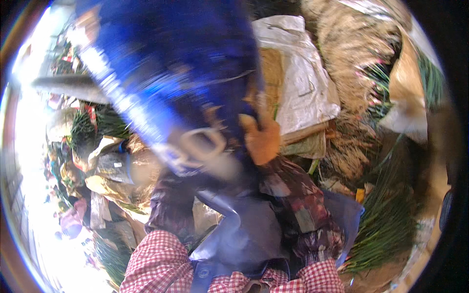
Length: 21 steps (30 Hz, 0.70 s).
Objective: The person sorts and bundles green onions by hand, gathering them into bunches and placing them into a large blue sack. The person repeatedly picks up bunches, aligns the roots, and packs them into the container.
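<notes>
A large blue plastic container [172, 73], blurred by motion, rises in front of me and fills the upper middle. On its near end is a pale ring-shaped piece [203, 144], too smeared to tell more exactly. My right hand [262, 143] grips the container's right edge, thumb on the near face and fingers along the side. My left forearm, in a dark sleeve cover [170, 205], reaches up behind the container's lower left end, which hides my left hand. A dark blue waterproof apron [253, 227] covers my front.
To the right, white woven sacking [304, 80] lies beside a heap of tan fibrous roots [344, 55]. Long green-onion leaves [388, 219] spread at lower right. More leafy bundles [110, 121] and a wrapped bundle [117, 168] lie left. Strong glare washes out the far left.
</notes>
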{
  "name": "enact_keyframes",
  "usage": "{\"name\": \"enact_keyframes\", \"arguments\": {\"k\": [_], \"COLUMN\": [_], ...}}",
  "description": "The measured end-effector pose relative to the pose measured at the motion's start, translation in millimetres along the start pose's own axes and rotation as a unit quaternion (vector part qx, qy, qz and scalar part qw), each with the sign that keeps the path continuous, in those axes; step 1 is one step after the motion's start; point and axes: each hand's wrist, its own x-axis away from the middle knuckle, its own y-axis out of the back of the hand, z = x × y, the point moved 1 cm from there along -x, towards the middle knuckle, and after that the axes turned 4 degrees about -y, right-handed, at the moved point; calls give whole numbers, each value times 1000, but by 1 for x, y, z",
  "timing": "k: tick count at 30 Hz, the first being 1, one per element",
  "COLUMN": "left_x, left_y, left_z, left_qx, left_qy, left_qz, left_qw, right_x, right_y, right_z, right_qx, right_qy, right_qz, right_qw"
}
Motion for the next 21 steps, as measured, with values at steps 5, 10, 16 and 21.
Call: {"name": "enact_keyframes", "arguments": {"k": [5,10,16,21], "left_x": [48,75,81,86], "left_y": [14,31,30,32], "left_z": [-62,-62,-15,3], "left_qx": [-31,-41,-11,25], "left_qy": [-34,-28,7,25], "left_qz": [-11,-30,-31,-9], "left_qw": [999,998,999,999], "right_x": [-9,2,10,-5], "right_y": [-12,-36,-61,-75], "right_z": [27,-81,-123,-49], "right_qx": [-10,81,125,166], "right_qy": [154,156,100,22], "right_qz": [115,172,227,209], "right_qw": [981,969,961,963]}}
